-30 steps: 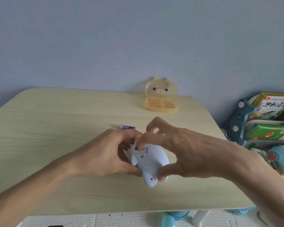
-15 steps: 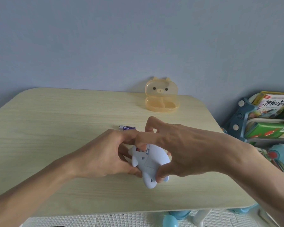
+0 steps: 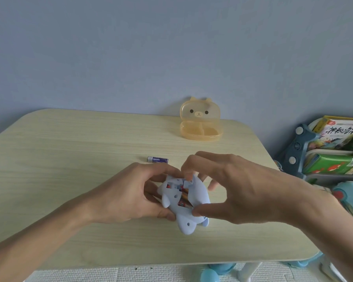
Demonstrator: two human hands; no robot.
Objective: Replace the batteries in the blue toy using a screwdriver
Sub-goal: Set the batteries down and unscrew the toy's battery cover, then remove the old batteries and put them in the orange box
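Head view: you hold the blue toy [image 3: 189, 204] just above the middle of the pale wooden table [image 3: 69, 180], its underside up and its compartment open. Your left hand [image 3: 130, 197] wraps its left side. Your right hand [image 3: 235, 192] pinches a red and gold battery [image 3: 184, 198] lying in the compartment, thumb at its near end, fingertips at its far end. A purple battery [image 3: 157, 159] lies just beyond your hands. An open orange bear box [image 3: 200, 123] stands at the far edge.
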